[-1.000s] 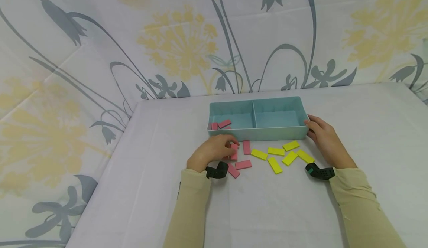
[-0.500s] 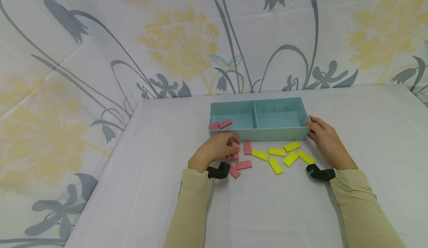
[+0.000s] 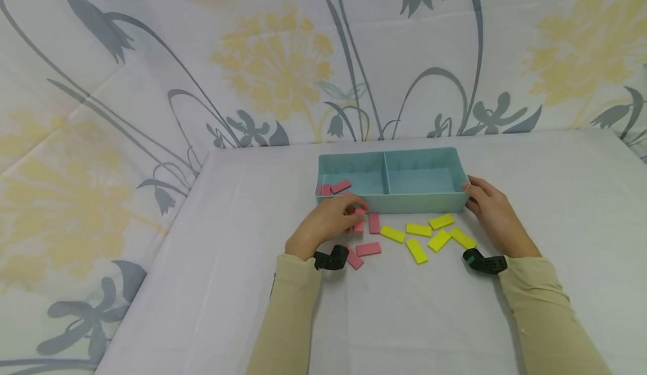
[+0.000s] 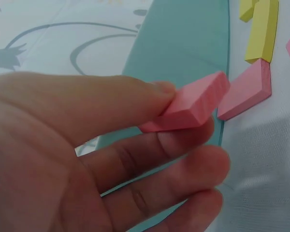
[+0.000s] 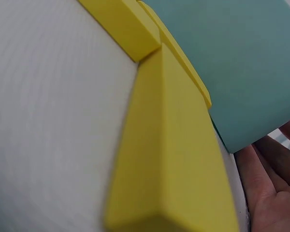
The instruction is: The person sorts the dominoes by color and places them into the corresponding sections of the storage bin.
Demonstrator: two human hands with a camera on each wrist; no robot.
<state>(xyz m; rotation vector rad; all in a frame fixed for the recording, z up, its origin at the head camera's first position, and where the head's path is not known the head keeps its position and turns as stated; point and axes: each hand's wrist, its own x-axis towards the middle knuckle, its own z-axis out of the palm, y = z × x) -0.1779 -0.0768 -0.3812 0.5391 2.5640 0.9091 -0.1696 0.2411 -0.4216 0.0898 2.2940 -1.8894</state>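
My left hand [image 3: 323, 222] pinches a pink block [image 4: 191, 106] between thumb and index finger, just in front of a light blue two-compartment box [image 3: 409, 203]. The other left fingers are bent beneath the block in the left wrist view. My right hand [image 3: 492, 218] holds the box at its right end, with the thumb at the rim and the fingers against the outer side. Several pink blocks [image 3: 341, 186] lie inside the left compartment. Nearest to the left hand on the cloth are more pink blocks, one upright to its right [image 3: 373, 223] and another lower down [image 3: 368, 248].
Several yellow blocks [image 3: 417, 251] lie scattered in front of the box's right half. White cloth [image 3: 404, 319] covers the table, and a flower-patterned cloth [image 3: 283, 60] hangs behind and at the left. Black cameras [image 3: 331, 257] sit on both wrists.
My left hand has lifted the pink block slightly and shifted a little toward the box. The right hand stays at the box's right end.
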